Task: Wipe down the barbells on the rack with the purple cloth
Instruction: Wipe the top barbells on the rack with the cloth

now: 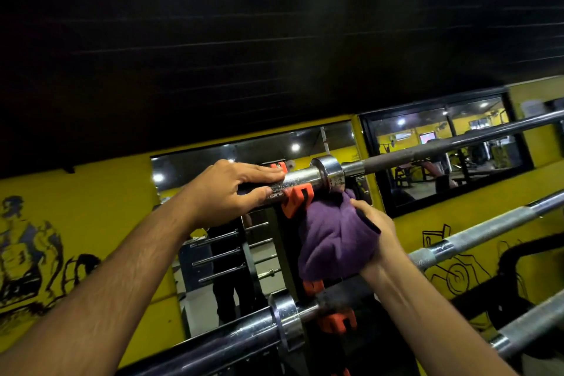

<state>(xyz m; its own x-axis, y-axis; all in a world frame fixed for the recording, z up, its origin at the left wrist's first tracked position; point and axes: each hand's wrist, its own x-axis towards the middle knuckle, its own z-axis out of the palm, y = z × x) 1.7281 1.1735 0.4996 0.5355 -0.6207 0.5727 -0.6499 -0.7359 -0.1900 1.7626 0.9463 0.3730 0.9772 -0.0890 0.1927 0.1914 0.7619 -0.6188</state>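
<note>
Several chrome barbells lie across a black rack (305, 241), one above another. On the top barbell (427, 151), my left hand (225, 189) grips the end sleeve, fingers over it and thumb under. An orange clip (294, 200) sits just right of that hand, before the collar (331, 175). My right hand (377, 235) holds the bunched purple cloth (332, 241) just below the collar, against the rack upright. A second barbell (476, 235) runs behind my right wrist. A lower barbell (232, 336) crosses in front of both forearms.
Orange clips (335, 320) sit on the rack near the lower bar. Another knurled bar (525, 333) sticks in at bottom right. Behind stands a yellow wall (116, 186) with black drawings, mirrors (219, 253) and a dark-framed window (442, 149).
</note>
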